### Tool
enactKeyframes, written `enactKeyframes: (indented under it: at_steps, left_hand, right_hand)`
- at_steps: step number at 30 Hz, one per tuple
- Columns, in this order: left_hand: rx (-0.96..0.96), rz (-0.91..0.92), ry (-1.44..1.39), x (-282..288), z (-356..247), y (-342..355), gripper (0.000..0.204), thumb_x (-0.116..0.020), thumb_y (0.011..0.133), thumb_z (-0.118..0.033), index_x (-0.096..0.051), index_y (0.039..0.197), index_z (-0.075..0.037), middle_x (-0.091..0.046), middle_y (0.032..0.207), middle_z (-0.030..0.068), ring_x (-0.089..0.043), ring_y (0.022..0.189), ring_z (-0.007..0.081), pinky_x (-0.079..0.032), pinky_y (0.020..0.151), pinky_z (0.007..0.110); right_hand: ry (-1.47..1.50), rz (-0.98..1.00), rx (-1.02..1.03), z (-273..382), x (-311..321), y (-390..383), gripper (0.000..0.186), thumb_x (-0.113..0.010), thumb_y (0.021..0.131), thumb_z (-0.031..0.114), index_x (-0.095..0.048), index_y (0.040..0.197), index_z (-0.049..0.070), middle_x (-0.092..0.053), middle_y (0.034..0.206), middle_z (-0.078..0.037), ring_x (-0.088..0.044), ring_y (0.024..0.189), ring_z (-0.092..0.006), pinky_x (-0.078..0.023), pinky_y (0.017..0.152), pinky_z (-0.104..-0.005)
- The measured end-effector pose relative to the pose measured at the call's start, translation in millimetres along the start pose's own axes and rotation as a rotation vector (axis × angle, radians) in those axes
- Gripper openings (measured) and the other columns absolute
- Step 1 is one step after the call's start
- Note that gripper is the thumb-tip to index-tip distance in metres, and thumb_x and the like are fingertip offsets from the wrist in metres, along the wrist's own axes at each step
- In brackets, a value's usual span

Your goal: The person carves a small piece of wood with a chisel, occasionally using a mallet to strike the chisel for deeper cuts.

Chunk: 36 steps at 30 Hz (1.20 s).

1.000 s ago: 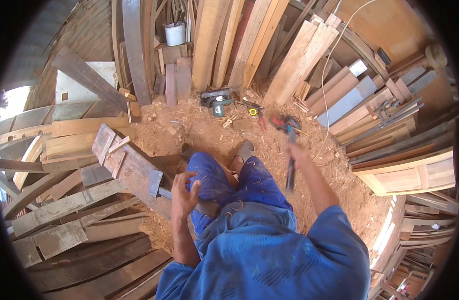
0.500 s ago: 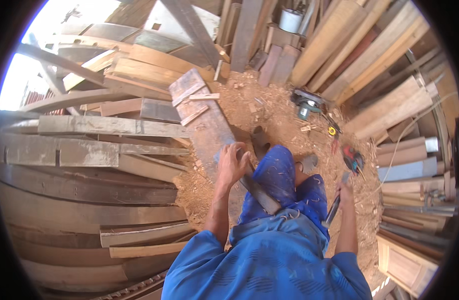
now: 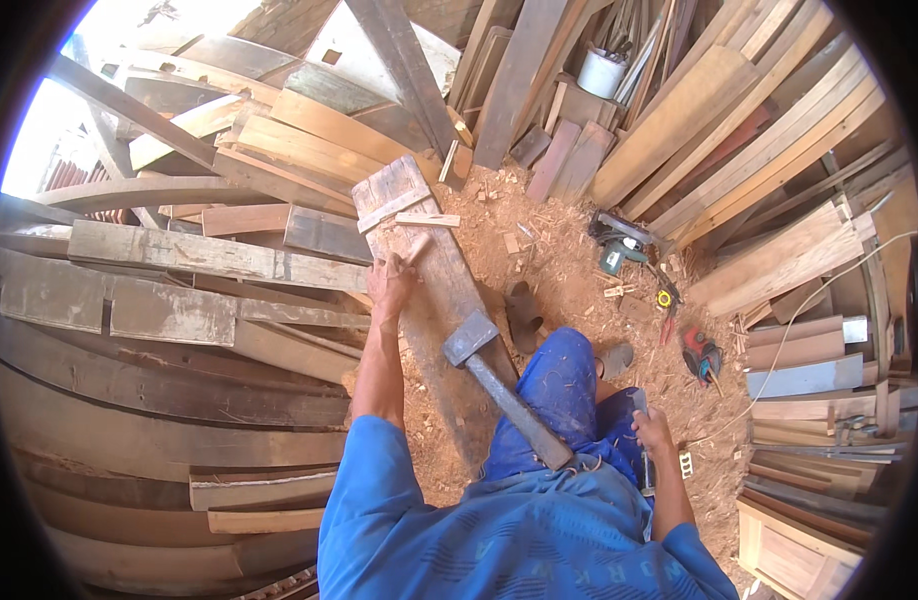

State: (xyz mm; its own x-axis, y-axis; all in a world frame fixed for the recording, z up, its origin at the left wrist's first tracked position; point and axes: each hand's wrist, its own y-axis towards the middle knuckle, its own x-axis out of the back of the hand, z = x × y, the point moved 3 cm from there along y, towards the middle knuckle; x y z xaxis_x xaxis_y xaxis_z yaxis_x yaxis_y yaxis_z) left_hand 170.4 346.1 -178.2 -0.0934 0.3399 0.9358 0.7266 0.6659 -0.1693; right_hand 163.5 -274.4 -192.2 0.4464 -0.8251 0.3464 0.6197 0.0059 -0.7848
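Bucket point(image 3: 601, 75), white and round, near the upper edge, with slim dark tools point(image 3: 613, 50) standing in it; their lower parts are hidden by its wall. The timber point(image 3: 49, 290) at the left is cut off by the dark rim of view. The left hand point(image 3: 390, 285), fingers bent, is at the near end of a short wooden strip point(image 3: 417, 248) over the plank point(image 3: 441, 280); that end is covered, and whether it is pinched cannot be told. The right hand point(image 3: 654, 430) is closed around a chisel-like tool point(image 3: 639, 401) beside the blue trousers point(image 3: 554, 375), masking its middle. The strip's long axis slants up and rightward from the fingers. The tool runs nearly vertically, its flat grey end pointing away from the body. The mallet point(image 3: 470, 338) has its head on the plank, its handle slanting to the trousers.
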Motion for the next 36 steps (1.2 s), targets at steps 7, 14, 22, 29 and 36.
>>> enactKeyframes:
  at_steps: [7, 14, 22, 29, 36]
  left_hand:
    - [0.022, -0.021, -0.343, 13.7, 8.1, -78.6, 0.025, -0.06, 0.088, -0.021, -0.063, 0.097, 0.002, -0.067, 0.085, 0.0244, -0.066, 0.08, 0.0399, -0.052, 0.074, 0.044]
    - [0.344, 0.223, -1.061, -66.5, 36.9, -248.5, 0.026, -0.063, 0.089, -0.02, -0.066, 0.102, 0.002, -0.071, 0.09, 0.0173, -0.069, 0.078, 0.0236, -0.054, 0.07, 0.037]
    - [0.181, 0.295, -0.27, -74.0, 12.7, -294.3, 0.039, -0.065, 0.085, -0.035, -0.066, 0.099, 0.002, -0.066, 0.091, 0.0272, -0.064, 0.09, 0.0446, -0.051, 0.076, 0.05]
    - [-0.495, -0.1, -0.328, 66.5, -100.3, -337.0, 0.088, -0.082, 0.069, -0.038, -0.037, 0.138, -0.006, -0.038, 0.137, 0.0297, -0.037, 0.128, 0.0446, -0.034, 0.102, 0.051]
    - [-1.144, -0.155, -0.688, 135.8, -144.0, -332.0, 0.032, -0.075, 0.077, -0.012, -0.065, 0.107, -0.008, -0.053, 0.13, 0.0232, -0.057, 0.11, 0.0371, -0.045, 0.096, 0.043]
  right_hand:
    - [0.007, -0.011, 0.009, 9.0, 8.3, 9.5, 0.02, -0.053, 0.093, 0.025, -0.058, 0.094, 0.006, -0.052, 0.066, -0.002, -0.044, 0.046, -0.0097, -0.038, 0.039, -0.026]
    - [0.046, 0.083, 0.281, 94.4, 6.4, -6.9, 0.019, -0.048, 0.096, 0.022, -0.053, 0.084, 0.009, -0.048, 0.06, 0.001, -0.044, 0.044, -0.0094, -0.039, 0.039, -0.026]
    - [0.572, 0.384, 0.416, 201.8, -49.2, -105.8, 0.024, -0.049, 0.096, 0.012, -0.052, 0.116, -0.001, -0.052, 0.079, -0.003, -0.05, 0.059, -0.0086, -0.048, 0.051, -0.0264]
    - [0.551, 0.715, 0.387, 200.9, -127.1, -123.6, 0.028, -0.055, 0.092, 0.012, -0.052, 0.113, -0.006, -0.057, 0.083, -0.006, -0.058, 0.065, -0.0111, -0.055, 0.055, -0.0304]
    - [-0.024, 0.652, 0.847, 195.4, -205.3, -132.7, 0.046, -0.061, 0.089, 0.025, -0.05, 0.118, -0.009, -0.063, 0.093, -0.018, -0.065, 0.091, -0.0318, -0.053, 0.081, -0.0407]
